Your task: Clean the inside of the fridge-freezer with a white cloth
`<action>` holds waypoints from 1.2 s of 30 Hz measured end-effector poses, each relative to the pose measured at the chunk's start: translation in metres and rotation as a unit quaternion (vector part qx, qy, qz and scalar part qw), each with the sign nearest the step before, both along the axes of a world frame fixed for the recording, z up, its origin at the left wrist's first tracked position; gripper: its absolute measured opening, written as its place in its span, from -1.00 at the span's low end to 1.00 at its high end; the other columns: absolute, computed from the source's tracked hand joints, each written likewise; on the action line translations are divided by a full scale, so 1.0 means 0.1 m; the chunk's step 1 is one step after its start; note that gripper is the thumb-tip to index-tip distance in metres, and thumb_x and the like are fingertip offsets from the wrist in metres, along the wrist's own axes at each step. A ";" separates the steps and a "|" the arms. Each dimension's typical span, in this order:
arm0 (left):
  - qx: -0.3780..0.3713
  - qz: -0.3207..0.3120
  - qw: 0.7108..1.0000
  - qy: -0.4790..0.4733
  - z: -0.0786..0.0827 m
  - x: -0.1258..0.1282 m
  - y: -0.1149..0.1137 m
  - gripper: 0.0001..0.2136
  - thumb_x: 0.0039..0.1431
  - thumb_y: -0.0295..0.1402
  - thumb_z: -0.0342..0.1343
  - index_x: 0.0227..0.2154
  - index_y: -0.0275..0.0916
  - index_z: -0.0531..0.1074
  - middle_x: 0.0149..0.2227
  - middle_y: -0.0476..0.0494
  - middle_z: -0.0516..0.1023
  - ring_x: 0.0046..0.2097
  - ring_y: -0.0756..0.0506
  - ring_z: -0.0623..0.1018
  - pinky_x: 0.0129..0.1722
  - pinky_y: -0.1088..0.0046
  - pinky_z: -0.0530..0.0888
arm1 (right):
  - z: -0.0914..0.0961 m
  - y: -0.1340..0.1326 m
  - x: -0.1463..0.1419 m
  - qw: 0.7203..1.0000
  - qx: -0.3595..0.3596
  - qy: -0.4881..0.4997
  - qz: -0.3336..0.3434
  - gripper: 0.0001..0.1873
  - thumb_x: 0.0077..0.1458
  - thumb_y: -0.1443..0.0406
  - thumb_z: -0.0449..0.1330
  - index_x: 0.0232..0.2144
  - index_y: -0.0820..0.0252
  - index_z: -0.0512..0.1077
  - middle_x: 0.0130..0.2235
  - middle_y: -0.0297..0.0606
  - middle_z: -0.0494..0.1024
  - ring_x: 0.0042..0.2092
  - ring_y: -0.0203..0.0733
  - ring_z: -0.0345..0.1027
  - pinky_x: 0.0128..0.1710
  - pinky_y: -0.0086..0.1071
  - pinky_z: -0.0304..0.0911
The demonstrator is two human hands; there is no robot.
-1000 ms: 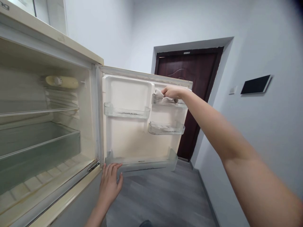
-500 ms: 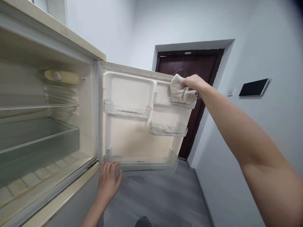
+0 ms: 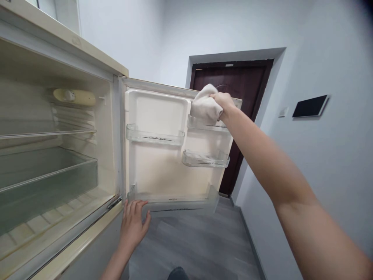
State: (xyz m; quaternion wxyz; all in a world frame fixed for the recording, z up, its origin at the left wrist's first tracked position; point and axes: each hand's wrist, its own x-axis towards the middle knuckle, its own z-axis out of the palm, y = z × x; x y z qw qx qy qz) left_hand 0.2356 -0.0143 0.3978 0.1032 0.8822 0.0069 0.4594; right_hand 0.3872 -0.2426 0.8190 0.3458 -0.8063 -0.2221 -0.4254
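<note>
A person holds a cloth against the inside of an open refrigerator's door.

The cream refrigerator (image 3: 72, 50) stands open at left, its door (image 3: 157, 171) swung wide towards a dark brown room door (image 3: 250, 77). The left hand (image 3: 132, 227) lies flat at the door's lower edge, fingers (image 3: 136, 206) spread open and touching the near corner of the bottom door shelf (image 3: 180, 204). Just above the small upper door shelf (image 3: 204, 124), the bunched white cloth (image 3: 204, 107) sits against the door's top right corner, gripped in the closed fingers of the right hand (image 3: 223, 102).
</note>
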 end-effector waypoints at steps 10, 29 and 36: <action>0.011 0.000 1.000 0.000 -0.01 0.00 0.02 -0.76 0.12 -0.33 0.03 -0.13 -0.19 0.28 -0.21 -0.16 0.47 -0.09 -0.19 0.49 0.21 -0.09 0.20 | -0.28 -0.19 -0.21 0.916 -0.244 -0.319 0.020 -0.45 0.11 0.54 -0.16 0.07 0.15 0.33 0.21 -0.30 0.31 0.25 -0.28 0.09 0.21 -0.33 0.05; 0.002 -0.013 1.000 0.019 0.00 -0.01 0.02 -0.75 0.14 -0.34 0.00 -0.10 -0.15 0.28 -0.16 -0.15 0.50 -0.05 -0.18 0.49 0.20 -0.09 0.21 | -0.10 -0.32 0.12 0.943 -0.331 -0.010 -0.026 -0.50 -0.09 0.51 0.09 -0.12 0.10 0.56 -0.18 -0.21 0.61 -0.09 0.01 0.44 -0.01 -0.19 0.30; -0.006 -0.016 1.000 0.019 0.00 0.00 0.02 -0.76 0.15 -0.32 0.00 -0.10 -0.14 0.28 -0.16 -0.14 0.51 -0.05 -0.18 0.49 0.20 -0.10 0.21 | -0.06 -0.62 0.19 0.903 -0.387 0.003 -0.185 -0.53 -0.12 0.50 0.08 -0.19 0.11 0.59 -0.21 -0.14 0.60 -0.16 0.00 0.45 -0.18 -0.23 0.35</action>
